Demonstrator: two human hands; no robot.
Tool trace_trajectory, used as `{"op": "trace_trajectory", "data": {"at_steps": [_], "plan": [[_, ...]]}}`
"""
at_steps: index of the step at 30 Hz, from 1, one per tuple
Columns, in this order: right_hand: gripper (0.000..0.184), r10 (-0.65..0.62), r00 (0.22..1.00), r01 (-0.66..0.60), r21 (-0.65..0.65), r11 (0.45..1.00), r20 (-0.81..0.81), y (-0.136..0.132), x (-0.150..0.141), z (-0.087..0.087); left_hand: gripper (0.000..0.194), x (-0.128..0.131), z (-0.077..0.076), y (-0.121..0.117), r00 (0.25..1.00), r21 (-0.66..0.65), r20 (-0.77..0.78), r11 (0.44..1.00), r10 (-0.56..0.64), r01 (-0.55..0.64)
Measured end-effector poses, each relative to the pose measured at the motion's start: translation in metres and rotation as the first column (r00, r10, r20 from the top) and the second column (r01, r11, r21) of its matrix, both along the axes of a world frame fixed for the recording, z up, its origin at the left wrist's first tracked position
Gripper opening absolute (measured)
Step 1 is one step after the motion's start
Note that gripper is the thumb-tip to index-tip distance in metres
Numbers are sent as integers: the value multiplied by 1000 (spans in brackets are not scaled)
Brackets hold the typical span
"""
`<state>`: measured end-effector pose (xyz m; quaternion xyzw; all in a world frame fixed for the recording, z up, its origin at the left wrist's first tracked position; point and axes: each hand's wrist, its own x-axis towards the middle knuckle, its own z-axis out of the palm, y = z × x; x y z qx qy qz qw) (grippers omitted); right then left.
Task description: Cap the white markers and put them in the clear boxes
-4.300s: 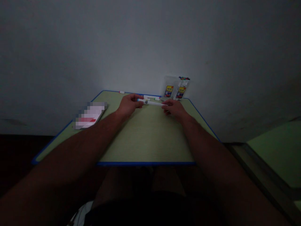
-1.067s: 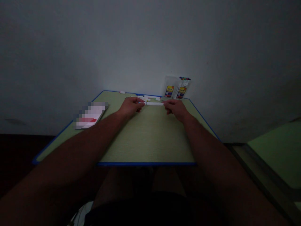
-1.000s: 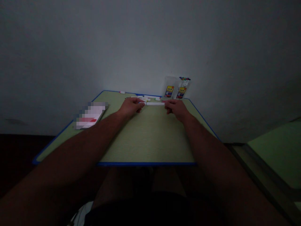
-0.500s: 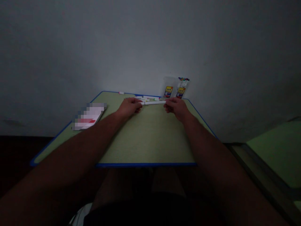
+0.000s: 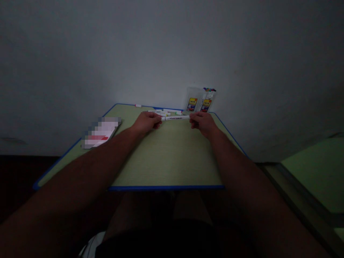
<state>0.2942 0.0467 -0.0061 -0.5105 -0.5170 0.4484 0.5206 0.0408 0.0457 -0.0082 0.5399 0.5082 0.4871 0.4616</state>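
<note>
A white marker pen lies sideways between my two hands near the far edge of a green desk. My right hand is closed round the pen's right end. My left hand has its fingers curled at the pen's left end, pinching it there. Just behind the pen, several more white markers lie loose on the desk.
Two clear marker packs lean against the grey wall at the back right. A white booklet lies at the desk's left edge. A small cap sits at the far edge. Another green surface stands to the right.
Both hands and the pen have shifted slightly toward the far edge of the desk and the loose markers. The right hand slid a little to the right along the pen.
</note>
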Motion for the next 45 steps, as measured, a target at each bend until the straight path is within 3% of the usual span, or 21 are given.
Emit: {"op": "trace_trajectory", "data": {"at_steps": [6, 11, 20, 27, 33, 39, 45], "plan": [[17, 62, 997, -65, -76, 995, -44, 0, 3, -2, 12, -2, 1, -1, 998, 19, 38, 999, -48, 48], [19, 92, 994, -99, -107, 989, -64, 2, 8, -6, 10, -4, -8, 2, 993, -7, 54, 994, -105, 105], [15, 143, 985, -161, -214, 964, -95, 2, 11, -13, 15, -1, -14, 3, 990, 18, -65, 992, -125, 126], [15, 140, 985, -160, -222, 962, -101, 1, 10, -12, 16, -1, -19, 6, 985, 61, -141, 992, -99, 108], [13, 150, 984, -169, -220, 961, -99, 3, 13, -15, 18, -1, -14, 2, 967, 49, -228, 991, -111, 125], [13, 152, 985, -165, -204, 965, -78, 2, 11, -14, 19, -8, -17, 8, 930, 33, -310, 976, -195, 216], [16, 55, 998, -60, -145, 988, -38, 5, 9, -13, 24, -8, -13, 5, 797, 102, -592, 970, -121, 223]]}}
